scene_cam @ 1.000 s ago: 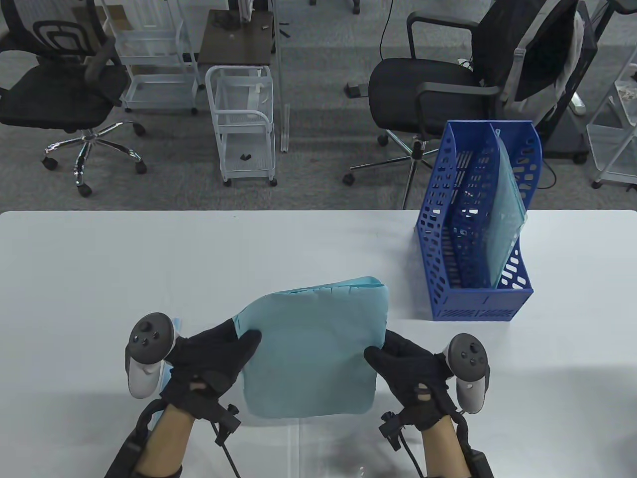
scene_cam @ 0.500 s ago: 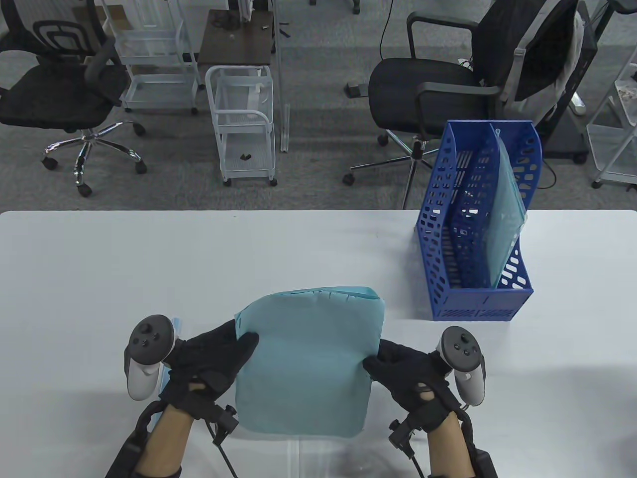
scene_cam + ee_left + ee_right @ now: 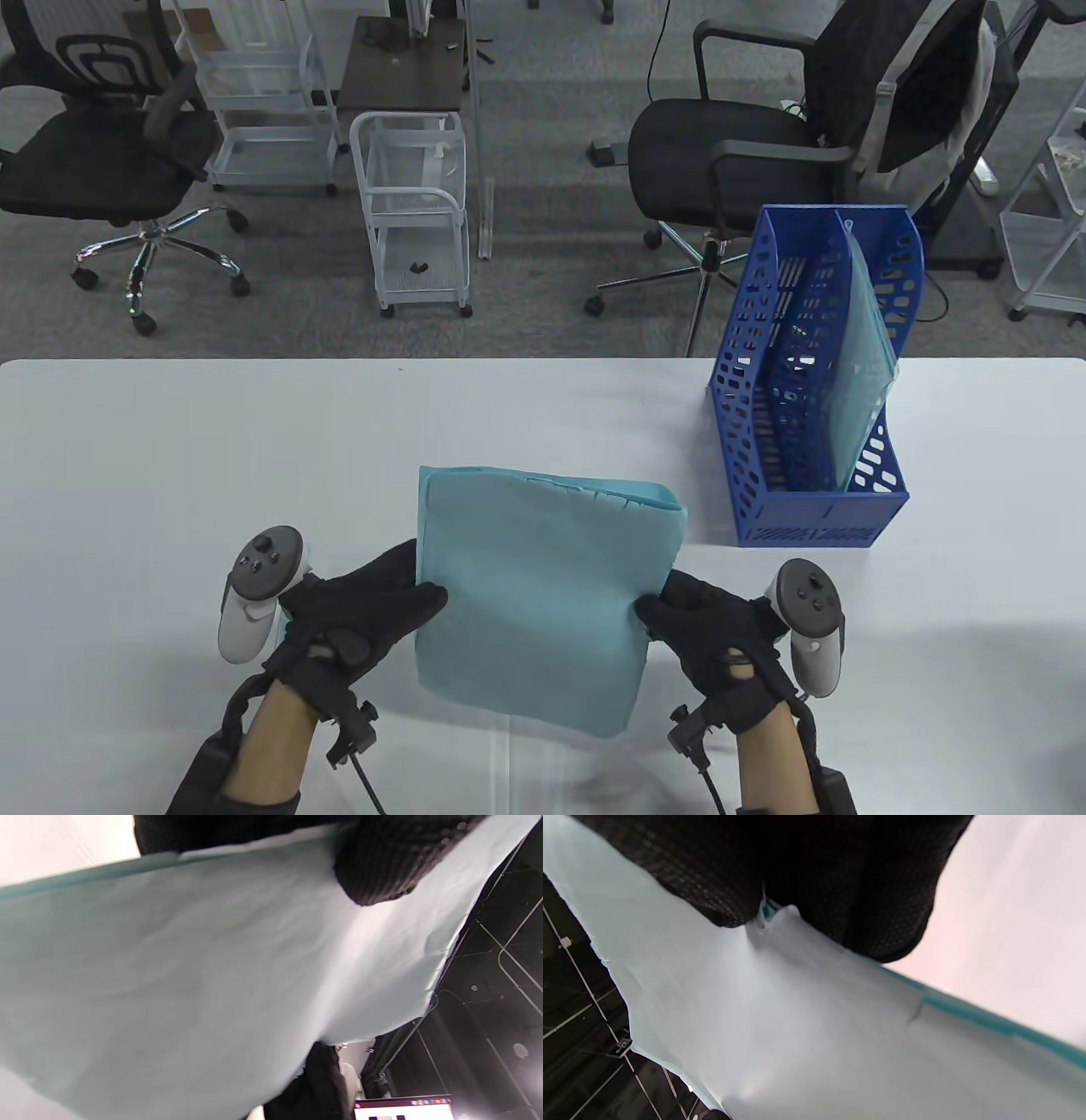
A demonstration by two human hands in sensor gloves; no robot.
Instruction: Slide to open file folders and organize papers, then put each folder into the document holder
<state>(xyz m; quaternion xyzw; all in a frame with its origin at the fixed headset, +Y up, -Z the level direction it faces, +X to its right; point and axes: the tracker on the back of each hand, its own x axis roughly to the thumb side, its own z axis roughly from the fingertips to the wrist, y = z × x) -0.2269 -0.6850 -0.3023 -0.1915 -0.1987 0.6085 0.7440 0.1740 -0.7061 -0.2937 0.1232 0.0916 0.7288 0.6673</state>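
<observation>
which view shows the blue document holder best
The table view: the blue document holder stands whole at the table's far right, one teal folder already in its right compartment. Neither wrist view shows it; both are filled by the held folder and glove fingers.

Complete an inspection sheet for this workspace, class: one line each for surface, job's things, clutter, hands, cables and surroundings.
Surface: white table, bare across its far left.
Job's things: teal folder held up between both hands; blue document holder at the table's right, with another teal folder standing in its right compartment.
Clutter: nothing seen.
Hands: left hand grips the folder's left edge; right hand grips its right edge.
Cables: glove leads hang at the wrists.
Surroundings: office chairs and white carts beyond the table.
</observation>
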